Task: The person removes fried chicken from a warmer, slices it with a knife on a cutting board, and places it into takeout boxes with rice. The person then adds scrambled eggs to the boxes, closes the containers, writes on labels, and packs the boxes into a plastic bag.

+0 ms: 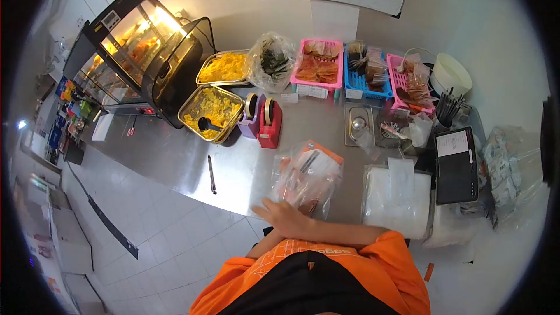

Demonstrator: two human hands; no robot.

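Observation:
A clear plastic bag [318, 184] with an orange-and-white printed packet or box inside lies at the front edge of the steel counter. My right hand [283, 217] reaches across my body to the bag's lower left corner, its fingers spread and slightly blurred; whether it touches the plastic I cannot tell. Underneath it passes my left forearm [265, 248], and the left hand itself is hidden behind the right arm and bag. A black pen [212, 175] rests on the counter to the left. Red [269, 131] and purple [249, 122] tape dispensers stand beyond the bag.
Left stands a lit food warmer [140, 52], beside trays of yellow food [211, 111]. Pink [318, 64] and blue [367, 76] baskets of packets line the wall. On the right are a stack of white plastic bags [391, 204] and a tablet [456, 169].

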